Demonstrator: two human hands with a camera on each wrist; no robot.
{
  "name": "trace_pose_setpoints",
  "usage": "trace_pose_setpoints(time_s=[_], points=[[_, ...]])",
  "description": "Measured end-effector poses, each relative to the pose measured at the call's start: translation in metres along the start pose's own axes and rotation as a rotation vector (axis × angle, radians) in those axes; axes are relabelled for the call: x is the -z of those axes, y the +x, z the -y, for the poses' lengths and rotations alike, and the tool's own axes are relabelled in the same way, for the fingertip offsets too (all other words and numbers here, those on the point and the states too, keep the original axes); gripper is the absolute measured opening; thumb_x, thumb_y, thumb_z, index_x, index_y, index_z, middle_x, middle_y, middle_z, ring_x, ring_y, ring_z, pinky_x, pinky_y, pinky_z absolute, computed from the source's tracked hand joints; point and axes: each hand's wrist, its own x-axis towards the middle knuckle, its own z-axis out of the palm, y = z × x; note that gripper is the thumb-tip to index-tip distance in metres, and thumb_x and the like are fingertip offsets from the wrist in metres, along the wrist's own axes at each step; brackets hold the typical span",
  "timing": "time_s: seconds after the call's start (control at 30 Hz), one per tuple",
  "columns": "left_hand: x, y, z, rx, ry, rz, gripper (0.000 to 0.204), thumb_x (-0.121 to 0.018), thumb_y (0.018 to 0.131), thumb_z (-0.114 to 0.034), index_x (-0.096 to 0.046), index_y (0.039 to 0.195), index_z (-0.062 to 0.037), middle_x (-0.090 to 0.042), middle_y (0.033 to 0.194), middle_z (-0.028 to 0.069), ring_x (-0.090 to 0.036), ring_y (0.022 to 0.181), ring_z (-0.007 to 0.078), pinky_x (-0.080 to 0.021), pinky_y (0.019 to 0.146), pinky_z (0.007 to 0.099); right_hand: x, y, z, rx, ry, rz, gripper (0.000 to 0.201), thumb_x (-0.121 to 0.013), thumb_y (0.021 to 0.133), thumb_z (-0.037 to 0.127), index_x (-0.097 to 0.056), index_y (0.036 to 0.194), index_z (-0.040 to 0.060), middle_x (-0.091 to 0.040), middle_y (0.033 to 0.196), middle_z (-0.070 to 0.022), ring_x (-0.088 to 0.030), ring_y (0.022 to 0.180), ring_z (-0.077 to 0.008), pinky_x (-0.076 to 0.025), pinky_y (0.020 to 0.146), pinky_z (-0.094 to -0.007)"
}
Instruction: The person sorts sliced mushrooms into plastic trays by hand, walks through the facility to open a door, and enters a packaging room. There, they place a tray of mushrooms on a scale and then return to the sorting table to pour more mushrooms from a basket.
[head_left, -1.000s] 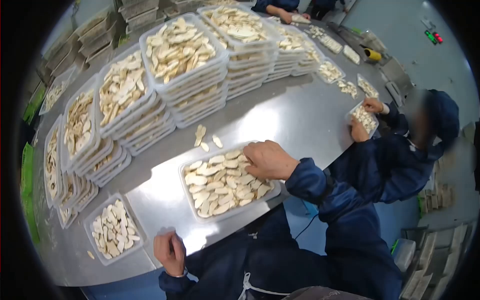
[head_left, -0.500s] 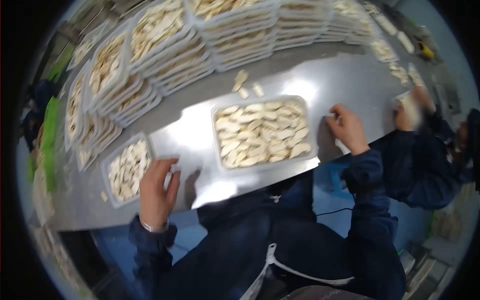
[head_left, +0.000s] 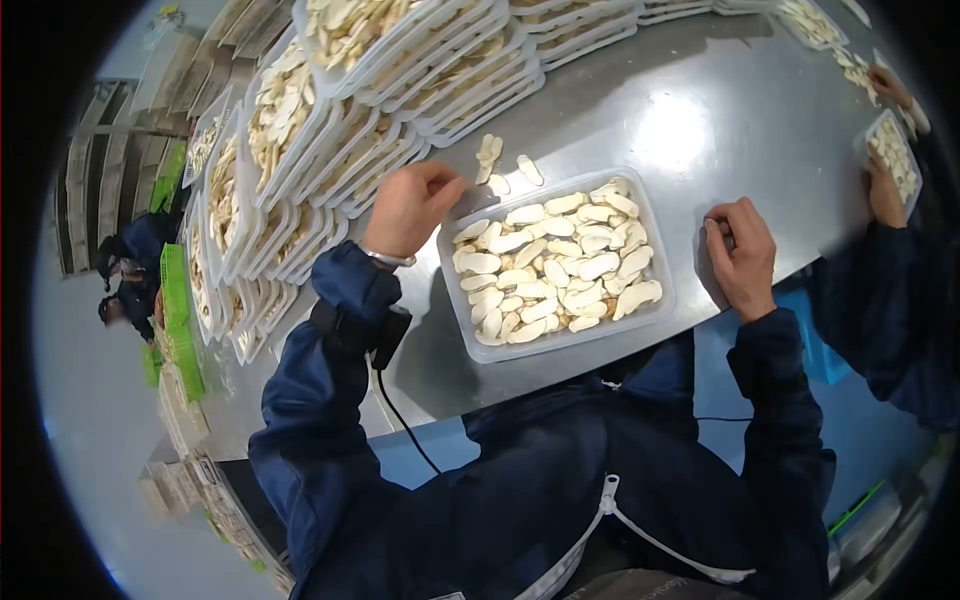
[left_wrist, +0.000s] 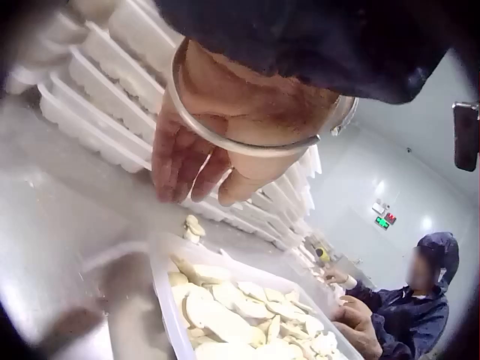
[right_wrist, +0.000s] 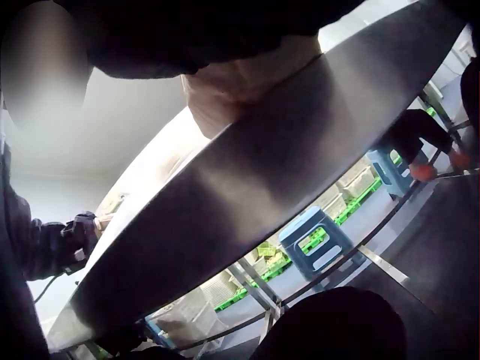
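Observation:
A clear plastic tray [head_left: 656, 298] filled with pale, elongated slices [head_left: 598, 265], like sliced mushroom, lies on the metal table in front of me. My left hand [head_left: 410, 208] hovers by the tray's far left corner, empty. In the left wrist view its fingers [left_wrist: 169, 169] hang loose and fairly straight above the table. A few loose slices [head_left: 488, 158] lie just beyond the tray, close to this hand. To the right of the tray my right hand [head_left: 742, 255] rests at the table, fingers loosely curled and holding nothing. The right wrist view hides its fingers.
Tall stacks of filled trays [head_left: 400, 90] line the table's far left side. At the right, another person's hand [head_left: 884, 190] holds a smaller tray [head_left: 912, 185]. A cable [head_left: 400, 420] hangs from my left wrist. Blue stools [right_wrist: 315, 240] stand under the table.
My right hand has left the slices in the tray and come to rest at its right. My left hand has moved from the table's near edge up to the tray's far left corner. The head view has turned.

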Motion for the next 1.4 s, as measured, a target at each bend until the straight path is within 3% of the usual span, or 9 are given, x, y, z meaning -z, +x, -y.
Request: trace_pose_setpoints(time_s=[0.03, 0.07, 0.2, 0.47, 0.57, 0.6, 0.77, 1.03, 1.4], points=[[-0.005, 0.007, -0.002, 0.009, 0.039, 0.025, 0.023, -0.067, 0.085, -0.02, -0.069, 0.09, 0.0025, -0.067, 0.076, 0.0166, -0.065, 0.066, 0.0248, -0.05, 0.062, 0.0319, 0.0, 0.0, 0.0, 0.0, -0.008, 0.009, 0.007, -0.062, 0.08, 0.002, -0.058, 0.085, 0.0025, -0.055, 0.077, -0.0098, -0.056, 0.067, -0.026, -0.044, 0.062, -0.0355], [-0.012, 0.014, 0.004, 0.0, 0.0, 0.036, 0.027, -0.067, 0.086, -0.023, -0.068, 0.093, 0.0032, -0.065, 0.072, 0.0106, -0.058, 0.063, 0.0141, -0.046, 0.059, 0.0291, 0.0, 0.001, 0.001, -0.002, 0.0, 0.005, 0.006, -0.062, 0.079, 0.002, -0.058, 0.084, 0.0025, -0.054, 0.077, -0.0098, -0.056, 0.067, -0.0261, -0.044, 0.062, -0.0354], [-0.029, 0.029, 0.008, -0.047, 0.061, -0.008, 0.023, -0.072, 0.077, -0.021, -0.069, 0.084, 0.0003, -0.065, 0.074, 0.0145, -0.062, 0.063, 0.0267, -0.049, 0.061, 0.0356, 0.001, 0.003, 0.003, -0.01, 0.016, 0.012, 0.006, -0.061, 0.079, 0.001, -0.058, 0.084, 0.0026, -0.054, 0.076, -0.0097, -0.055, 0.067, -0.0259, -0.043, 0.062, -0.0352], [-0.033, 0.035, 0.022, 0.007, 0.0, 0.009, 0.017, -0.071, 0.074, -0.012, -0.064, 0.083, 0.0014, -0.063, 0.07, 0.0105, -0.061, 0.062, 0.0194, -0.049, 0.061, 0.0317, -0.001, 0.004, 0.003, -0.008, 0.029, 0.019, 0.006, -0.06, 0.079, 0.001, -0.058, 0.084, 0.0027, -0.054, 0.076, -0.009, -0.055, 0.067, -0.0244, -0.043, 0.061, -0.0342], [-0.034, 0.031, 0.037, 0.053, -0.277, 0.008, 0.017, -0.071, 0.075, -0.011, -0.064, 0.084, 0.0018, -0.062, 0.069, 0.0071, -0.059, 0.063, 0.0148, -0.048, 0.06, 0.0291, 0.0, 0.001, 0.003, -0.015, 0.047, 0.015, 0.005, -0.06, 0.079, 0.001, -0.058, 0.083, 0.0026, -0.054, 0.076, -0.0089, -0.055, 0.066, -0.0242, -0.043, 0.061, -0.0341], [-0.026, 0.027, 0.033, 0.095, -0.248, 0.012, 0.013, -0.069, 0.078, -0.008, -0.064, 0.086, 0.0018, -0.064, 0.072, 0.0028, -0.058, 0.065, 0.0085, -0.047, 0.06, 0.025, 0.001, 0.0, 0.003, -0.028, 0.067, 0.013, 0.005, -0.06, 0.079, 0.001, -0.058, 0.083, 0.0025, -0.053, 0.075, -0.0088, -0.055, 0.067, -0.0241, -0.043, 0.061, -0.0342], [0.001, -0.016, -0.019, 0.112, -0.521, -0.002, 0.006, -0.065, 0.084, 0.002, -0.067, 0.09, 0.0018, -0.065, 0.077, -0.0014, -0.056, 0.068, 0.003, -0.045, 0.063, 0.0189, 0.001, -0.014, 0.001, -0.031, 0.046, -0.042, 0.004, -0.061, 0.078, 0.002, -0.058, 0.082, 0.0025, -0.053, 0.074, -0.009, -0.054, 0.066, -0.0252, -0.042, 0.061, -0.0352], [-0.046, -0.012, -0.065, -0.046, -0.413, 0.115, 0.009, -0.065, 0.084, 0.0, -0.067, 0.093, 0.002, -0.063, 0.075, -0.0011, -0.052, 0.067, 0.0041, -0.044, 0.061, 0.0206, -0.001, -0.014, -0.003, 0.021, -0.013, -0.058, 0.006, -0.062, 0.077, 0.002, -0.058, 0.082, 0.0039, -0.051, 0.073, -0.0093, -0.053, 0.067, -0.0272, -0.042, 0.062, -0.0371], [-0.073, 0.017, -0.079, -0.015, -0.343, 0.164, 0.007, -0.066, 0.086, -0.002, -0.067, 0.091, 0.0019, -0.06, 0.072, -0.0027, -0.05, 0.063, 0.0022, -0.042, 0.057, 0.0194, 0.002, -0.013, -0.004, 0.03, -0.006, -0.059, 0.007, -0.062, 0.076, 0.001, -0.057, 0.081, 0.0038, -0.05, 0.073, -0.0089, -0.052, 0.068, -0.0266, -0.041, 0.063, -0.0365]])
